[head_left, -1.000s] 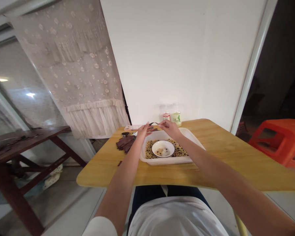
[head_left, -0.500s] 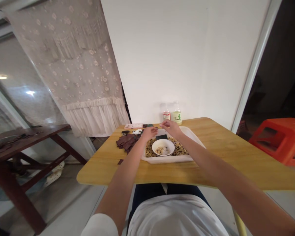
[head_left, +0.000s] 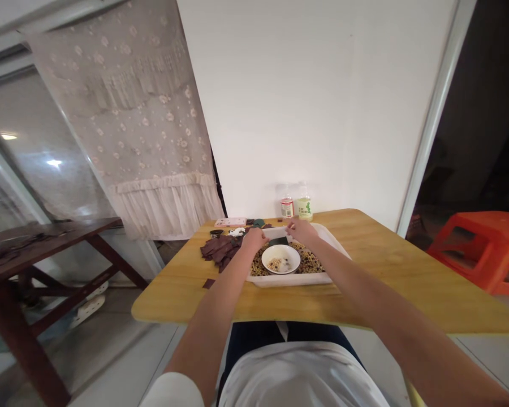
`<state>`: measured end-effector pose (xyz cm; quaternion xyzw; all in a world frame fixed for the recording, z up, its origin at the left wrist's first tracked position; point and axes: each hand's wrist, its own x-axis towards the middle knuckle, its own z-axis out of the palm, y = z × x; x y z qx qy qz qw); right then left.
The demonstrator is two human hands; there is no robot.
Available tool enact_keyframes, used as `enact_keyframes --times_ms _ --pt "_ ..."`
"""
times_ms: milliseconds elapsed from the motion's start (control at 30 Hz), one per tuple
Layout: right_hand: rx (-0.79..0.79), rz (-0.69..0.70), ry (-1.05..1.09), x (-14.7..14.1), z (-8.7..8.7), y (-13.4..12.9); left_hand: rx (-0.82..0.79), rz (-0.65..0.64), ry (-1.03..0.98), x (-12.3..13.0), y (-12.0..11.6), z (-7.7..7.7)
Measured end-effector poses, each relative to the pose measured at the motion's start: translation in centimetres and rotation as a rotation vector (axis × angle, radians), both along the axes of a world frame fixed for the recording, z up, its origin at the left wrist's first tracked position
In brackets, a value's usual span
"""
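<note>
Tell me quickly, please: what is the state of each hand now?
Left hand: over the white plastic tray; open or closed cannot be told.
Right hand: closed; holding cannot be told.

**Bottle labels blurred, nothing surely legible**
A clear plastic bottle with a pale label in green print (head_left: 305,208) shows large marks, perhaps digits, too small to read. At its 9 o'clock, a clear plastic bottle with a red-and-white label (head_left: 287,207) shows only unreadable print.
</note>
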<state>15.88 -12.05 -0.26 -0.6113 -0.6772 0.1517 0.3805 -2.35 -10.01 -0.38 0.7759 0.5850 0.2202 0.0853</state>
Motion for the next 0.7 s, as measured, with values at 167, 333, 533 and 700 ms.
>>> enact_keyframes --times_ms 167,333,533,700 --pt "-0.080 0.034 -0.048 0.2 -0.5 0.3 -0.031 -0.019 0.072 0.0 -0.6 0.2" --pt "-0.112 0.103 -0.014 0.2 -1.2 0.8 -0.061 -0.081 0.055 0.0 -0.8 0.3" --pt "-0.079 0.174 0.117 0.1 -1.3 0.9 -0.046 -0.156 -0.115 -0.3 0.2 0.1" --pt "0.005 0.245 0.290 -0.2 -0.9 0.9 -0.079 -0.124 -0.307 0.0 0.3 -0.3"
